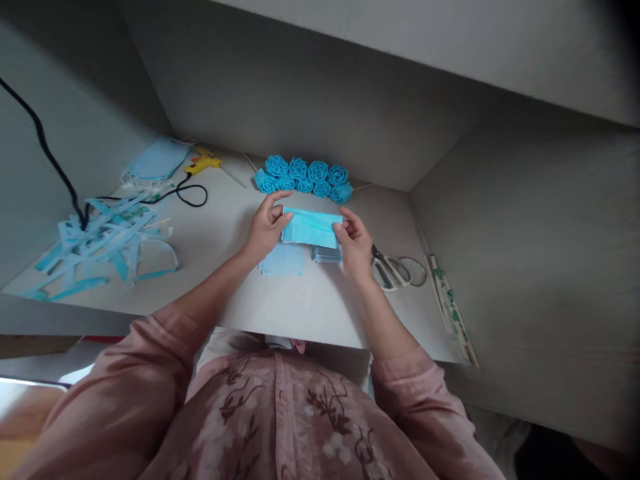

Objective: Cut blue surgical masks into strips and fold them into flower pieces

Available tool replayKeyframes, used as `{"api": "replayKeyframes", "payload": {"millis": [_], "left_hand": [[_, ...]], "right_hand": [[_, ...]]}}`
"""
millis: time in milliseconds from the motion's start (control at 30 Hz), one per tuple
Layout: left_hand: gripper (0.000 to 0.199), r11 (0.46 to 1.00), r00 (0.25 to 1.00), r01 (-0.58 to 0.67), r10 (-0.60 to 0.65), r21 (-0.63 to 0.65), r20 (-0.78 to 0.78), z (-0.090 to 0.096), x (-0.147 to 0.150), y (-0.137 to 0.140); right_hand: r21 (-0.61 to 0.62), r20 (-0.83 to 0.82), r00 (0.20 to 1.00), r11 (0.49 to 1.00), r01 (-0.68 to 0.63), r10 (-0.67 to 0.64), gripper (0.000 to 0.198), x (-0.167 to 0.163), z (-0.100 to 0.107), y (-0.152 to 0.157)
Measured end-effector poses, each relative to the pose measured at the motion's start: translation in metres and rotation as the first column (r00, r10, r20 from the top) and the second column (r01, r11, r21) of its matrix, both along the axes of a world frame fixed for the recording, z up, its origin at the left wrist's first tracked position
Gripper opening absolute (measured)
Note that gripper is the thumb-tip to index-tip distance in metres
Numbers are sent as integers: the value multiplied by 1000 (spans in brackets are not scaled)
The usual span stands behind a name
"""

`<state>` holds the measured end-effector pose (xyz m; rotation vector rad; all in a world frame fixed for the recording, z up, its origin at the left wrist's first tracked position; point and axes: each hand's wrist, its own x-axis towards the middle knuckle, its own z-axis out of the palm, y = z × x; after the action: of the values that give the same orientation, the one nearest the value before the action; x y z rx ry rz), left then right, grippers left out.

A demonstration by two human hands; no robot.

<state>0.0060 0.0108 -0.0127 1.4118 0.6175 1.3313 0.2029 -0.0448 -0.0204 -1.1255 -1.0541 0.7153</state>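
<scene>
Between my two hands a light blue rectangular sheet (pixel 311 227), which looks like mask fabric, is held up by its short ends. My left hand (pixel 269 223) pinches its left end between thumb and fingers. On the right end, my right hand (pixel 356 243) grips with the thumb in front. Below the sheet, a pale blue pile of sheets (pixel 283 260) lies on the table, partly covered. Beside that pile is a smaller grey-blue stack (pixel 327 255), its top hidden by the held sheet. Blue fabric roses (pixel 301 175) lie in rows just beyond my hands.
Scissors (pixel 393 270) and a thin ring (pixel 414 272) lie right of my right hand. Sticks with green wrapping (pixel 453 307) rest along the right wall. A tangle of blue strips (pixel 100 250), a yellow glue gun (pixel 203 161) with a black cord, and face masks (pixel 157 159) are at left.
</scene>
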Motion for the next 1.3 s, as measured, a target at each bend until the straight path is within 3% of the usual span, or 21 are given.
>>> {"api": "replayKeyframes", "payload": {"millis": [200, 333, 467, 600, 733, 800, 867, 967, 1067, 1300], "left_hand": [[57, 1000, 1000, 2, -1, 17, -16, 3, 2, -2], [58, 998, 998, 17, -21, -63, -62, 12, -1, -8], [65, 965, 966, 236, -246, -119, -78, 18, -3, -16], [70, 892, 871, 440, -452, -105, -191, 18, -3, -21], [69, 924, 896, 372, -383, -89, -225, 17, 0, -22], [70, 941, 936, 311, -327, -131, -130, 15, 2, -21], [71, 934, 959, 277, -284, -227, 0, 12, 5, -19], [64, 864, 948, 317, -302, -391, 103, 7, 10, -18], [49, 808, 926, 352, -375, -474, 47, 2, 13, -20], [37, 874, 973, 186, -227, -450, -38, 4, 10, -23]], "right_hand": [[-29, 23, 999, 999, -23, 24, 44, 2, -1, 0], [-21, 125, 990, 998, -65, 67, 43, 2, 5, -5], [-1, 232, 958, 985, -172, 168, 49, -2, 16, -16], [-173, 260, 883, 919, -355, 390, 42, -8, 19, -23], [-324, 139, 869, 851, -413, 474, 38, -15, 13, -22], [-307, 87, 908, 878, -367, 410, 39, -17, 9, -20], [-238, 71, 958, 937, -256, 279, 40, -18, 8, -19], [-152, 74, 990, 983, -105, 118, 38, -18, 9, -18], [-106, 96, 994, 993, -47, 57, 36, -19, 9, -18], [-156, 161, 953, 960, -231, 256, 37, -16, 10, -18]]}}
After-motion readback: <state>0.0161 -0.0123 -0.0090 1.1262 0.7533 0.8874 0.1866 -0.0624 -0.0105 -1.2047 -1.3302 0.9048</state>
